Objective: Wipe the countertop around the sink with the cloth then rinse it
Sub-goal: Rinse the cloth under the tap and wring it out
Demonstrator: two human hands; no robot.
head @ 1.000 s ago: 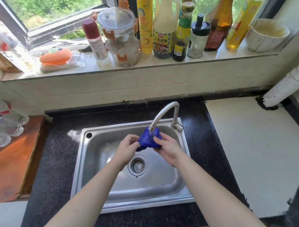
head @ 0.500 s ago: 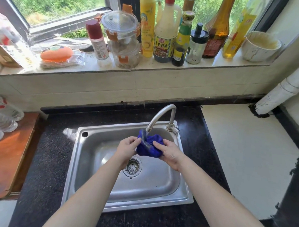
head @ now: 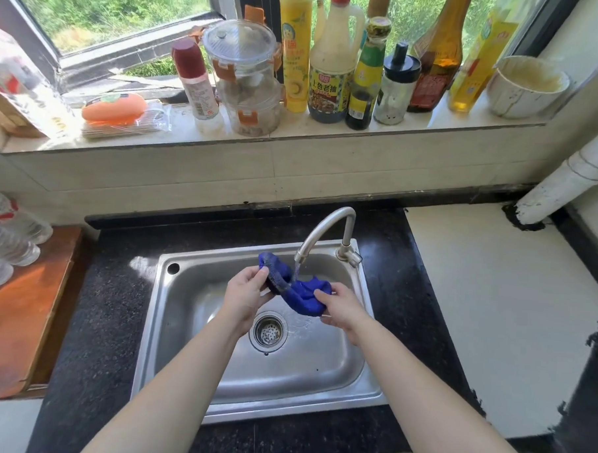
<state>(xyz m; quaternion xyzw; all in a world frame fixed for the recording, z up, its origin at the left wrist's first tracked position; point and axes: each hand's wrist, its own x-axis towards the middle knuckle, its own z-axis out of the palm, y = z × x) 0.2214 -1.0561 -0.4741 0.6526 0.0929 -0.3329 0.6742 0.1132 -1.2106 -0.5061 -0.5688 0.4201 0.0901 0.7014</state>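
A wet blue cloth (head: 296,291) is stretched between both hands over the steel sink (head: 195,365). My left hand (head: 246,292) pinches its raised left end. Its bunched right end is gripped by my right hand (head: 342,307). Water runs from the curved faucet (head: 325,227) straight onto the middle of the cloth. The drain strainer (head: 268,331) lies just below the hands. Black speckled countertop (head: 91,320) surrounds the sink.
The windowsill behind holds several bottles (head: 332,63), a clear lidded jar (head: 246,76) and a white bowl (head: 526,85). A wooden board (head: 13,313) with plastic bottles (head: 5,244) lies left. A white surface (head: 493,303) and a white pipe (head: 566,183) are on the right.
The bunched cloth has been pulled apart: my left hand lifted one end up and left while my right hand kept the other end. Water still runs on it.
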